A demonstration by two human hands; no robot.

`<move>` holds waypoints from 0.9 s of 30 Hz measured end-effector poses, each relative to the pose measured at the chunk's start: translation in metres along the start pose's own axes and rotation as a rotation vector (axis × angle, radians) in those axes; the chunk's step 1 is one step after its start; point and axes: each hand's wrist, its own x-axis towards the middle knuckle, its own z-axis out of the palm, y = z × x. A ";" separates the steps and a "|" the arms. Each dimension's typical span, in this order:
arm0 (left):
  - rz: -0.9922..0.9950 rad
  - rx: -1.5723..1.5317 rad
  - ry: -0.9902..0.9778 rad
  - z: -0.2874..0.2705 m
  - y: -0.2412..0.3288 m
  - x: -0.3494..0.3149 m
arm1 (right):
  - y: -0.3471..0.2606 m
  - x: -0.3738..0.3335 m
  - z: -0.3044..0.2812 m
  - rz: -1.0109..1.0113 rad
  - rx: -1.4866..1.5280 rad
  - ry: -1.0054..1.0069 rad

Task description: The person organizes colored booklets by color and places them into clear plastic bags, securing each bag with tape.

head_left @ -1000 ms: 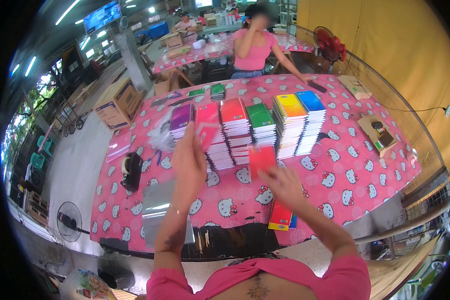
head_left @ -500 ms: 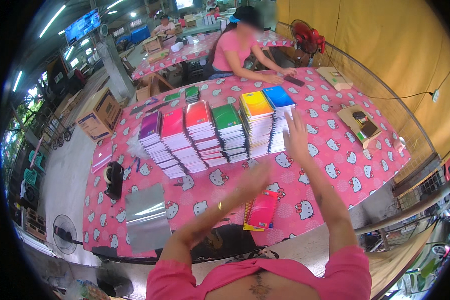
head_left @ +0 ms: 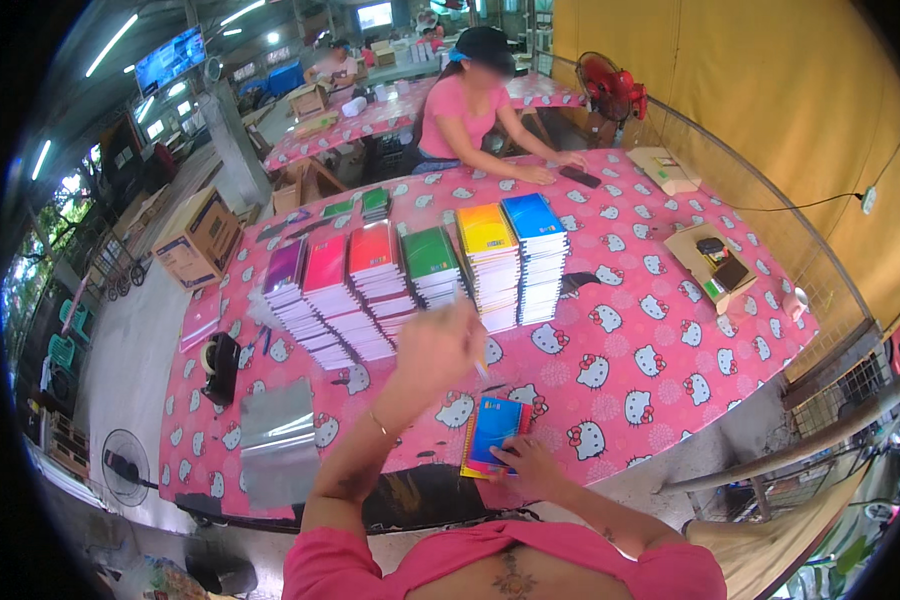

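Six stacks of spiral notebooks stand in a row: a purple stack (head_left: 287, 262), a pink stack (head_left: 327, 258), a red stack (head_left: 374, 250), a green stack (head_left: 429, 252), a yellow stack (head_left: 485, 228) and a blue stack (head_left: 533, 215). In front of the green and yellow stacks, my left hand (head_left: 438, 340) is closed and slightly blurred. Something thin and whitish shows beside its fingers, too unclear to name. Nearer me, my right hand (head_left: 535, 466) grips the lower right corner of a blue notebook (head_left: 496, 428). That notebook lies over a pink and a yellow notebook (head_left: 467, 450), whose edges stick out.
The table wears a pink patterned cover (head_left: 595, 440). On its left are a black tape dispenser (head_left: 220, 368) and a grey sheet (head_left: 277, 440). A co-worker (head_left: 465, 115) sits across, hands near a dark phone (head_left: 580, 177). A cardboard tray (head_left: 688, 248) lies right.
My right hand has come back from the blue stack to the near pile, where a blue notebook now tops the pink one. My left hand has moved left and up toward the stacks.
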 end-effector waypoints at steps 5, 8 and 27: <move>-0.324 -0.090 -0.588 0.144 0.018 -0.165 | 0.013 -0.029 0.052 0.871 0.836 0.235; -0.466 -0.377 -0.570 0.119 0.038 -0.141 | 0.038 -0.032 0.046 0.935 0.867 0.302; -0.334 0.289 -0.105 -0.105 -0.295 -0.079 | -0.024 0.095 0.013 0.412 0.350 0.369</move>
